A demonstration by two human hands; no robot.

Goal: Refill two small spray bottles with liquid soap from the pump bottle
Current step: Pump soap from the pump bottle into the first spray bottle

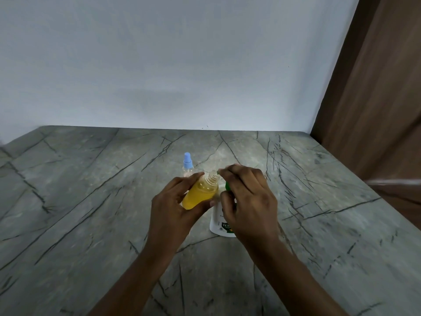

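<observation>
**Open spray bottle being held at the pump nozzle**

Left hand (173, 208) is gripping the yellow-filled spray bottle (200, 195) above the worktop (91, 201), fingers and thumb curling round its body; the bottle is tilting up and to the right, cap off, threaded neck bare; yellow liquid is filling most of the body.

Right hand (248, 197) is sitting on top of the pump bottle (218, 224), fingers curling down over the pump head and thumb tucking in below; it is covering most of the pump (how hard it is pressing cannot be told); the green nozzle tip (218, 171) is poking out past the fingertips, just beside the open mouth of the tilted bottle; whether they are touching cannot be told.

The pump bottle is standing upright on the worktop, white body with a dark label showing under the right wrist.

The blue-capped spray bottle (188, 165) is standing upright on the worktop just behind the left hand's fingertips, cap on, clear body partly hidden.

The worktop is grey stone with dark veins, running back to a pale wall (159, 65); a brown panel (376, 99) is rising at the right edge.
</observation>
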